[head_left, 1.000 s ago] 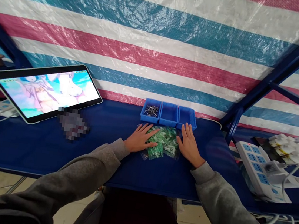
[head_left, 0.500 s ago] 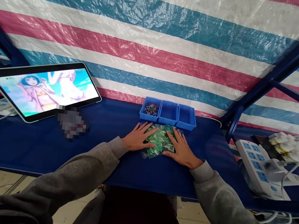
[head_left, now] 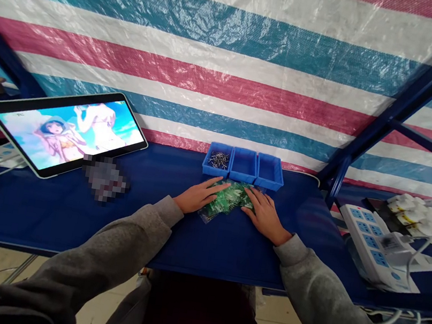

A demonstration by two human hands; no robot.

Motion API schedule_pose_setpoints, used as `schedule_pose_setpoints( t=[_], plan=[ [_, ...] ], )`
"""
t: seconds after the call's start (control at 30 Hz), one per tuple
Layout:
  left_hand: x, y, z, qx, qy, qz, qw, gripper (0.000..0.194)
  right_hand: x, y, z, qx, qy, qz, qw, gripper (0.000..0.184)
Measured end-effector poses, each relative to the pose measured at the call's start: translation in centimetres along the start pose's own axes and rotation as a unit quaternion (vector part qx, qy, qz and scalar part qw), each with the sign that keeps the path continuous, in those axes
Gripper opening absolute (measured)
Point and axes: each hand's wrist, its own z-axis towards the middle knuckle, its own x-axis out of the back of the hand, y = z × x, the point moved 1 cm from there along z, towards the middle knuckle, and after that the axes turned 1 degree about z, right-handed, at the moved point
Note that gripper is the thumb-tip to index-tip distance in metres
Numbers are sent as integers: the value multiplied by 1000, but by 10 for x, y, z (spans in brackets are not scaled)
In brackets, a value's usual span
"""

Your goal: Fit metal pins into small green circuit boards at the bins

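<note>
Green, shiny clear-plastic packets (head_left: 230, 199) lie in a flat pile on the blue table, their contents too fine to make out. At the pile's left edge, my left hand (head_left: 198, 196) touches the plastic with fingers stretched out and the thumb lower down. My right hand (head_left: 267, 217) rests on the right side, fingers extended and pointing inward. Both hands are open. Just behind the pile stand three joined blue bins: the left bin (head_left: 204, 167) contains small thin metal pieces (head_left: 218, 159), and beside it are the middle bin (head_left: 242, 178) and right bin (head_left: 268, 184).
A tablet (head_left: 62, 131) with a lit screen leans at the left, a blurred-out object (head_left: 105, 180) in front of it. On the right lie a power strip (head_left: 376, 245) with plugs and cables, and several white round items (head_left: 419, 214). Striped sheeting (head_left: 230, 66) hangs behind.
Both hands have shifted from lying spread flat over the packets to their left and right sides. The packet pile looks more bunched and slightly farther from me.
</note>
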Motion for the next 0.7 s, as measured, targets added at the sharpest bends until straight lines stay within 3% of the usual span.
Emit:
schedule_pose_setpoints(
  t=[0.2,0.57,0.7],
  plan=[
    [-10,9,1,10,-40,71,997,65,-7,-2,-4,-18,-13,-11,1000,71],
    [-6,16,1,47,-25,76,996,71,1,-12,-7,-20,31,11,999,71],
    [-8,16,-3,43,-27,86,995,72,-3,-13,-12,-7,3,11,1000,80]
  ],
)
